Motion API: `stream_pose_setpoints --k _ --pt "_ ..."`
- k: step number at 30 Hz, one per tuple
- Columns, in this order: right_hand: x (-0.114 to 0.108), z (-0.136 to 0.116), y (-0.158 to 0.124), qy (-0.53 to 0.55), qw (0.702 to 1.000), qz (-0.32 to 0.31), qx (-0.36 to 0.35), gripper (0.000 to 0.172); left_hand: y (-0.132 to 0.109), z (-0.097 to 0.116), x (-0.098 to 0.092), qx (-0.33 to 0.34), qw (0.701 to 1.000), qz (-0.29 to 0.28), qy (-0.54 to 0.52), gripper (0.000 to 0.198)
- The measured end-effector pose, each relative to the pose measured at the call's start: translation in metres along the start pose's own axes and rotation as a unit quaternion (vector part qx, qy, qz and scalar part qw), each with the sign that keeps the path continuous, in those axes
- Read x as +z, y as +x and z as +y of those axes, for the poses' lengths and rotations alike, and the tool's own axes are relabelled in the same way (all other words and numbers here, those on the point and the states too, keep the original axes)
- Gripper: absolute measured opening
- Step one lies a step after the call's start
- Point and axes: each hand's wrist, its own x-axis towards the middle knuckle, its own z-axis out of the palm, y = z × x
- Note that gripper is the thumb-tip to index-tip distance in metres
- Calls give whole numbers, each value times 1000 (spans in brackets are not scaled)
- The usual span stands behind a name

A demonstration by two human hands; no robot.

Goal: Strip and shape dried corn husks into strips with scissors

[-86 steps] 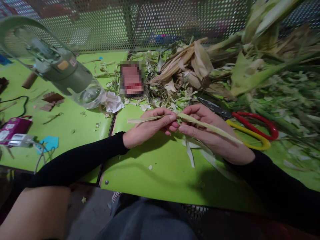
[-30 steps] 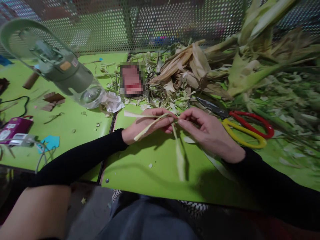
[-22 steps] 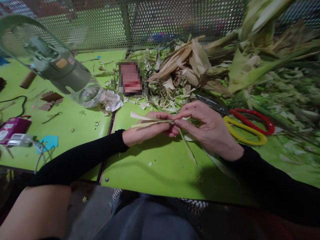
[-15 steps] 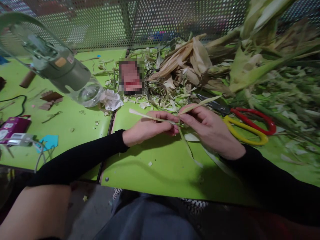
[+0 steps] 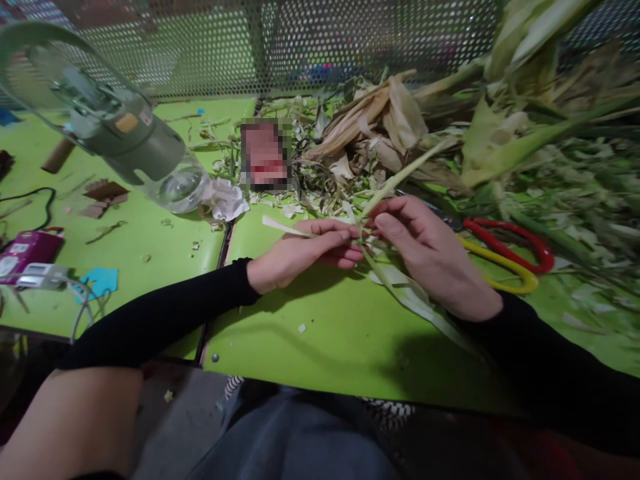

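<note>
Both hands work pale green corn-husk strips (image 5: 400, 177) over the green table (image 5: 310, 333). My left hand (image 5: 300, 253) pinches the strips where they cross, with one pale end (image 5: 280, 227) sticking out to the left. My right hand (image 5: 425, 257) grips the same crossing from the right; a long strip rises from its fingers toward the far right. More loose strips (image 5: 415, 300) lie under my right wrist. Both arms wear black sleeves.
Red and yellow handled scissors (image 5: 505, 257) lie just right of my right hand. A heap of dry and green husks (image 5: 380, 133) fills the back and right. A small green fan (image 5: 115, 127), crumpled paper (image 5: 225, 200), cardboard bits and a pink box (image 5: 25, 250) sit left. Perforated metal screen behind.
The strip in my right hand has swung from pointing toward me, over the table, to pointing up and away to the right. The left hand stays pinched at the crossing.
</note>
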Motion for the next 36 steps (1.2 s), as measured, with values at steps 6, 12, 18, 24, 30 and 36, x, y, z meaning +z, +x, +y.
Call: stream_pose_setpoints --k 6,12,18,24,30,36 --pt "-5 -2 -2 -139 979 64 -131 19 1 6 -1 5 1000 13 -23 26" --pt "-1 -4 -7 -157 973 66 -156 19 3 8 -2 68 998 13 -10 32" --pt "10 -2 -11 -175 973 -9 -147 13 11 3 -7 121 989 72 43 28" --pt "6 -1 -9 -274 928 -53 -249 21 13 3 -12 124 975 78 169 19" --pt "-6 -5 -4 -216 958 -30 -188 20 7 7 -8 85 976 20 197 20" --pt "-4 -6 -3 -133 982 -58 -118 16 3 7 -6 80 979 18 188 31"
